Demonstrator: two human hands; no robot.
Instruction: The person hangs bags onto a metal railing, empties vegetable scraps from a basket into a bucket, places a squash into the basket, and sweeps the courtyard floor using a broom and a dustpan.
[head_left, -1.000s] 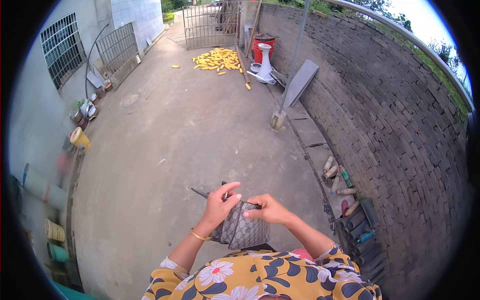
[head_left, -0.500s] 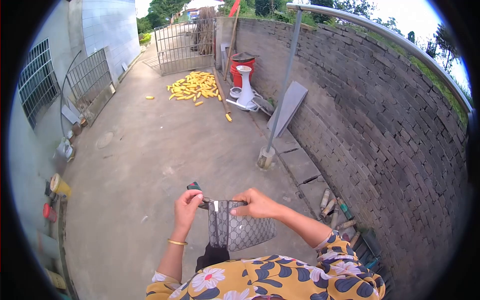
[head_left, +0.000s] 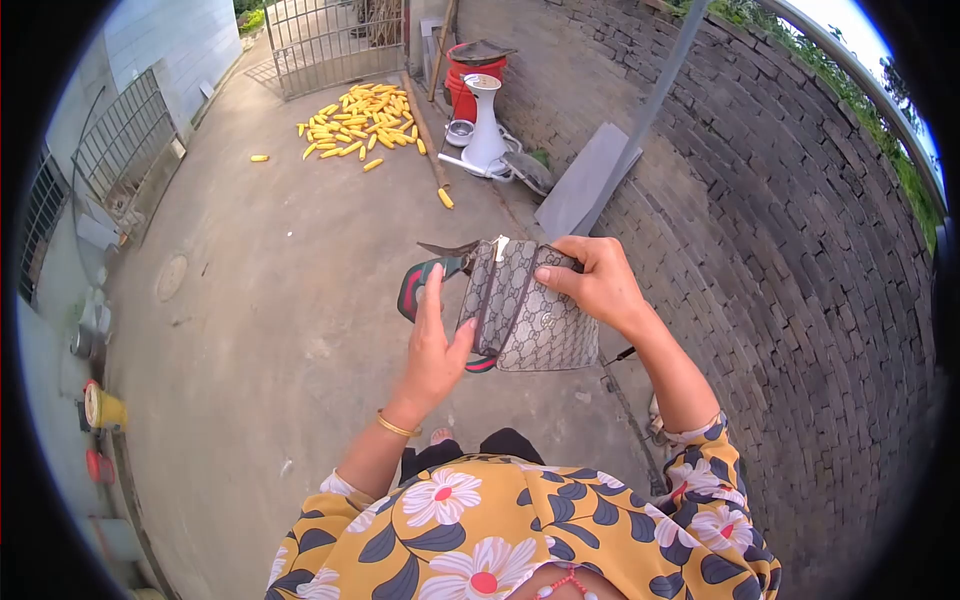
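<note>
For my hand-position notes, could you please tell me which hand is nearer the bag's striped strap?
Left: the left hand is at the striped strap; the right hand holds the patterned bag on the opposite side.

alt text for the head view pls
A person's right grip holds a patterned bag over a concrete yard; the left grip is open by a striped strap. Yellow cobs lie near a gate, with a brick wall at right.

Beyond our patterned grey rectangular bag (head_left: 555,325), we see a white flared pedestal (head_left: 485,128); beyond and left of the bag, yellow oblong corncobs (head_left: 358,118); right, a grey brick wall (head_left: 780,220).
</note>
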